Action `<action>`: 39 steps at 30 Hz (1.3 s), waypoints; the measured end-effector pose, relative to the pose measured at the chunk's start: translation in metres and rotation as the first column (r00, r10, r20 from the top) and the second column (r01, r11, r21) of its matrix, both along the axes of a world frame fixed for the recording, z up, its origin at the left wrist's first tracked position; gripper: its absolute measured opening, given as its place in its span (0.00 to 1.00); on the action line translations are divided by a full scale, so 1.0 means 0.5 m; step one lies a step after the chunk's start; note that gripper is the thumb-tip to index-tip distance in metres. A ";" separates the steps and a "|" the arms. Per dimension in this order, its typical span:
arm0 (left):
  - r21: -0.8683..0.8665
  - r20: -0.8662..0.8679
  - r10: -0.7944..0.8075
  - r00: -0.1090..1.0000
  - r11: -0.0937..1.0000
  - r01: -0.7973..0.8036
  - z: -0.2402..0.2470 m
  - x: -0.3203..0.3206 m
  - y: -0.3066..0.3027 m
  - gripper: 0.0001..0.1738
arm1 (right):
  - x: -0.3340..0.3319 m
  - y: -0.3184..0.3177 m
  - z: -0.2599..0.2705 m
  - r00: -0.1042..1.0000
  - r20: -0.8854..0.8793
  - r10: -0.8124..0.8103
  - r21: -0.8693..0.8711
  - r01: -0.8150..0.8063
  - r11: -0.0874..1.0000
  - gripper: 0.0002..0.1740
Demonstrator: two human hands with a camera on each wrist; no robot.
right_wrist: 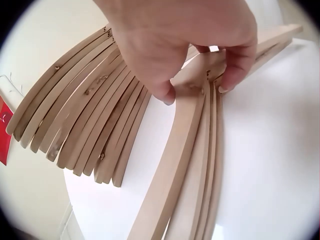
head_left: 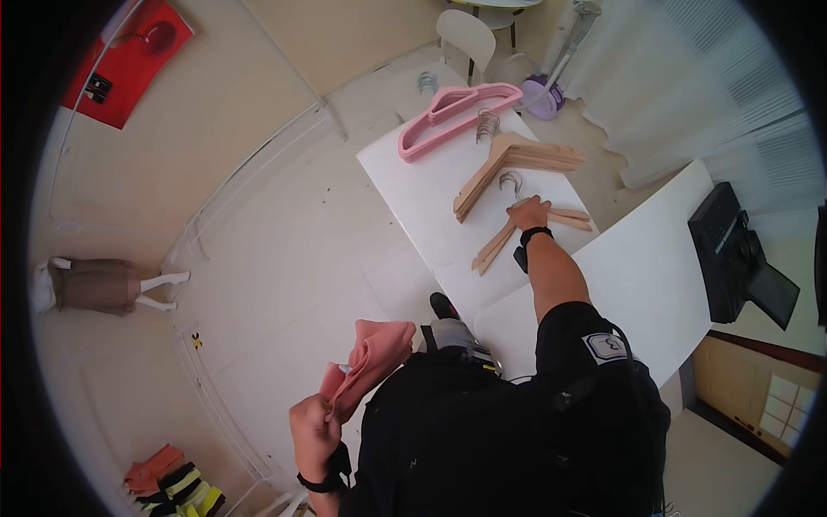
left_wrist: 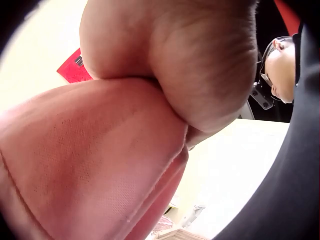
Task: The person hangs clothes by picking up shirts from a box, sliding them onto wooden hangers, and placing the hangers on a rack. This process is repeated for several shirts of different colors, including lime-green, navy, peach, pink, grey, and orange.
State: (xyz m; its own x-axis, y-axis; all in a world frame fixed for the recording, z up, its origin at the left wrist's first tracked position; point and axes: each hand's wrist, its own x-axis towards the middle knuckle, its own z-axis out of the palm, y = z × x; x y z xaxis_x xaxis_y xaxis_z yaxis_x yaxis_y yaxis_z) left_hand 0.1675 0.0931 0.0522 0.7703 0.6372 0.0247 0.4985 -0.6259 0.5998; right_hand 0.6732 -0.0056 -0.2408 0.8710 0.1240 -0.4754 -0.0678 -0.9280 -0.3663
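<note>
My left hand [head_left: 314, 429] grips a pink garment [head_left: 372, 362] by its edge, out over the floor at my left side. In the left wrist view the pink cloth [left_wrist: 95, 155] hangs down from the fist in folds, and the fingertips are hidden. Over the white table, my right hand [head_left: 529, 213] pinches a small group of wooden hangers [head_left: 494, 248] near their necks. The right wrist view shows thumb and fingers on either side of the top wooden hanger [right_wrist: 175, 150]. Beside this group lies a larger stack of wooden hangers [right_wrist: 85, 100].
Pink hangers [head_left: 418, 138] lie at the far end of the white table [head_left: 396, 181]. A black device with a screen [head_left: 732, 258] stands at the right. A clothes rail [head_left: 258, 155] runs along the left wall, and a mannequin [head_left: 95, 284] shows at the far left.
</note>
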 end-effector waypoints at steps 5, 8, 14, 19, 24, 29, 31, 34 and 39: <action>-0.031 0.014 0.047 0.999 0.998 -0.046 -0.010 0.011 0.000 0.15 | 0.021 -0.003 -0.102 0.942 0.130 0.311 -0.203 -0.282 0.938 0.43; -0.014 0.054 0.033 0.998 0.999 -0.033 -0.011 0.014 0.004 0.15 | -0.026 0.003 0.036 0.993 0.055 -0.109 0.056 0.106 0.993 0.41; -0.010 0.130 0.010 0.992 1.000 -0.009 -0.017 -0.018 0.008 0.18 | 0.012 -0.092 0.045 0.964 0.127 -0.235 0.370 0.174 0.913 0.52; 0.057 0.276 -0.096 0.956 0.995 0.084 -0.023 -0.073 0.012 0.19 | -0.073 -0.139 0.304 0.926 -0.337 -0.167 0.895 0.371 0.248 0.14; 0.197 0.329 -0.181 0.927 0.973 0.120 -0.008 -0.158 0.017 0.20 | -0.237 -0.111 0.458 0.898 -0.272 0.347 0.935 0.162 0.315 0.10; 0.382 0.331 -0.220 0.918 0.921 0.083 0.001 -0.285 -0.004 0.18 | -0.556 0.025 0.460 0.711 -0.331 0.620 0.936 0.165 0.310 0.14; 0.445 0.346 -0.231 0.909 0.894 0.057 -0.006 -0.333 -0.015 0.19 | -0.661 0.061 0.502 0.543 -0.403 0.737 0.915 0.243 0.321 0.19; 0.537 0.344 -0.237 0.908 0.844 0.017 -0.012 -0.410 -0.035 0.20 | -0.795 0.105 0.537 0.217 -0.555 0.803 0.788 0.447 0.424 0.26; 0.462 0.384 -0.145 0.912 0.885 -0.054 -0.043 -0.540 -0.091 0.16 | -0.955 0.142 0.511 -0.017 -0.644 0.765 0.716 0.338 0.610 0.32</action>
State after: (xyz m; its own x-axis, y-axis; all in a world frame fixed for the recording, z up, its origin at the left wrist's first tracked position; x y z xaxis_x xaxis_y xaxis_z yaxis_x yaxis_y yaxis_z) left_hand -0.1023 0.0477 0.0308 0.6582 0.4412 0.6100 0.2439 -0.8915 0.3817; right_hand 0.1958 0.0656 0.0147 -0.4204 0.8396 -0.3441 -0.6569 -0.5432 -0.5229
